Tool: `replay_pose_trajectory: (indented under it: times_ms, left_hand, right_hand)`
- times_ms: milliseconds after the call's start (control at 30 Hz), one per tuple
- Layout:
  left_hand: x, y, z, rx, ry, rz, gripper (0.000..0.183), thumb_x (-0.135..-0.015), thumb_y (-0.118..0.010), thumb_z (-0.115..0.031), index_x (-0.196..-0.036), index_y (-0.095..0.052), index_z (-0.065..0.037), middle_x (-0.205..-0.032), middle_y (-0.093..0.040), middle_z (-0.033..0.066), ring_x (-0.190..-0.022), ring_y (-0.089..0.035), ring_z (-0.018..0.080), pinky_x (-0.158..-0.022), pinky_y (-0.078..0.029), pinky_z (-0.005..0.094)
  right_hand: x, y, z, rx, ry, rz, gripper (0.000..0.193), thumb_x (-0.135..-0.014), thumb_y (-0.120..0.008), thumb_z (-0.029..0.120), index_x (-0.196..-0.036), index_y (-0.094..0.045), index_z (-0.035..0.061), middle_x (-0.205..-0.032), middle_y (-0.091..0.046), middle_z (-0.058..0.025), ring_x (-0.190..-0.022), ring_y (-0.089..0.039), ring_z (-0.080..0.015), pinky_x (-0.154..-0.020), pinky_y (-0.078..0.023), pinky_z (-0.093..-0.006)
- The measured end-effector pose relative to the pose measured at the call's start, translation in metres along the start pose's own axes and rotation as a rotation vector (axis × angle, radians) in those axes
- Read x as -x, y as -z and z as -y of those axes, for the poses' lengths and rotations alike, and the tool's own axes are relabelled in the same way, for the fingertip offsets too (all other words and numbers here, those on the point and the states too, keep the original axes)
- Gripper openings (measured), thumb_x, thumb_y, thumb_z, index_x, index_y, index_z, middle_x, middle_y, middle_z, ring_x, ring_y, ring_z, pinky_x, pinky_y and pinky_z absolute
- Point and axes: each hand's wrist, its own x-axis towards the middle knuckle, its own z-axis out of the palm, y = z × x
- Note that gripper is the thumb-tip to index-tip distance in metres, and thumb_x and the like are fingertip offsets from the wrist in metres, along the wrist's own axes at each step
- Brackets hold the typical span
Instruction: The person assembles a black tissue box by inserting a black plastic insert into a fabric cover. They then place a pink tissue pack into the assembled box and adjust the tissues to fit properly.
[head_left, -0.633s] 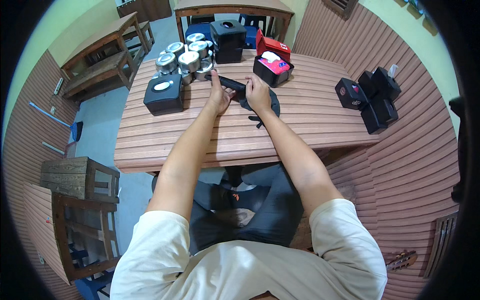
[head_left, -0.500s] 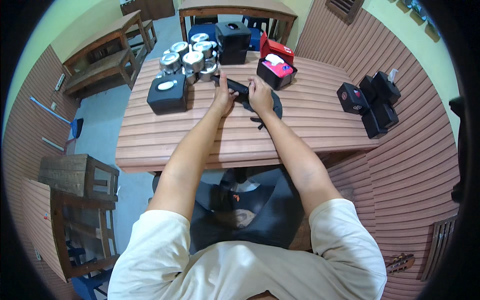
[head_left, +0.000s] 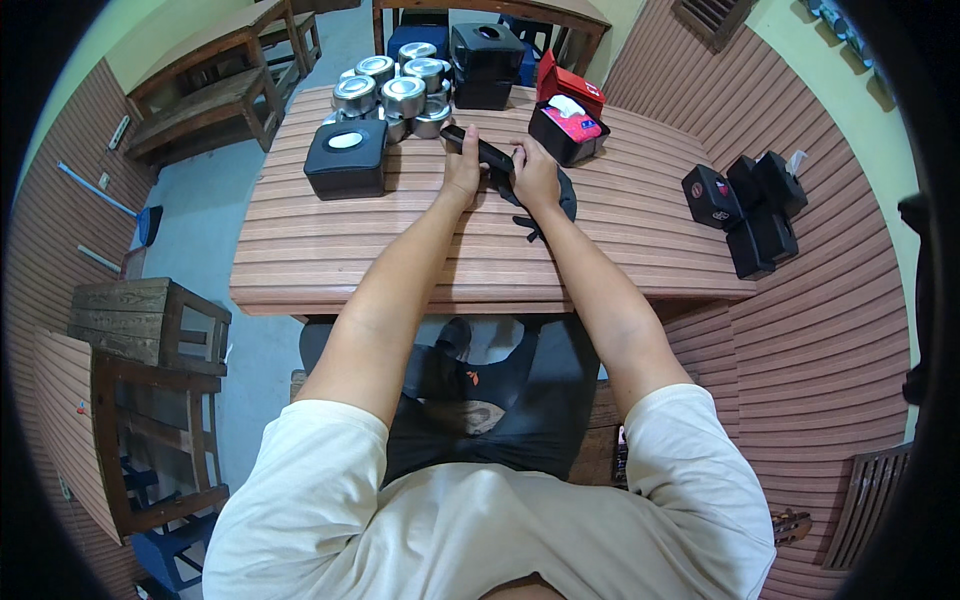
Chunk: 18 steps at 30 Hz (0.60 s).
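Observation:
A slim black phone (head_left: 487,151) is held tilted above the far middle of the table. My left hand (head_left: 462,174) is closed round its left end, thumb raised along it. My right hand (head_left: 536,177) is closed at its right end, the fingers bent at the edge. Beneath my right hand lies a dark, soft-looking item (head_left: 567,195) with a black strap (head_left: 527,225); its kind is partly hidden. Just beyond my right hand stands a black tissue box (head_left: 565,140) with its red lid raised and a pink tissue pack inside.
Stacked round metal tins (head_left: 403,97) stand at the far left of the striped table (head_left: 330,250). A black tissue box (head_left: 346,172) sits in front of them, taller black boxes (head_left: 485,60) behind. More black tissue boxes (head_left: 745,205) are grouped at the right by the wall.
The view has shifted, so the tabletop things sit higher and slightly right. Both hands still hold the phone; my right hand's fingers have moved a little along its end.

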Motion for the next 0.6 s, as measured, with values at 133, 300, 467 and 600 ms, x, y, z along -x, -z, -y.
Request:
replay_pose_trajectory:
  times_ms: [133,300,467,600]
  left_hand:
    - [0.0016,-0.0017,0.0004,-0.019,-0.028,0.001,0.086,-0.106,-0.061,-0.06,-0.168,-0.021,-0.015,-0.128,-0.059,0.0121,-0.1,-0.064,0.0171,-0.071,-0.058,0.0345]
    - [-0.0038,-0.0024,0.0079,0.002,-0.058,-0.023,0.088,-0.107,-0.06,-0.058,-0.171,-0.018,-0.015,-0.14,-0.055,0.0143,-0.105,-0.064,0.0186,-0.074,-0.059,0.0335]
    - [-0.0051,0.0045,0.004,-0.034,0.04,0.065,0.09,-0.107,-0.058,-0.062,-0.172,-0.018,-0.016,-0.148,-0.05,0.0126,-0.12,-0.059,0.0223,-0.092,-0.056,0.037]
    - [-0.0002,0.0048,0.0085,0.06,0.097,0.073,0.091,-0.106,-0.055,-0.066,-0.173,-0.015,-0.018,-0.149,-0.047,0.0129,-0.126,-0.057,0.0236,-0.1,-0.055,0.042]
  right_hand:
    - [0.0004,-0.0002,-0.0026,-0.012,-0.016,0.015,0.018,-0.102,-0.058,0.01,-0.112,-0.072,0.0037,-0.109,-0.073,-0.0237,-0.105,-0.07,-0.0453,-0.092,-0.054,-0.0528]
    - [-0.0016,0.0014,-0.0023,-0.004,-0.009,0.019,0.019,-0.103,-0.057,0.01,-0.113,-0.071,0.0029,-0.111,-0.074,-0.0238,-0.105,-0.07,-0.0462,-0.091,-0.054,-0.0532]
    - [0.0017,0.0054,0.0011,-0.032,-0.006,0.011,0.019,-0.104,-0.056,0.009,-0.112,-0.072,0.0018,-0.11,-0.074,-0.0237,-0.104,-0.07,-0.0458,-0.09,-0.054,-0.0531]
    - [0.0019,0.0058,0.0012,-0.032,-0.003,0.007,0.019,-0.103,-0.056,0.009,-0.112,-0.071,0.0011,-0.109,-0.074,-0.0244,-0.104,-0.07,-0.0462,-0.09,-0.054,-0.0533]
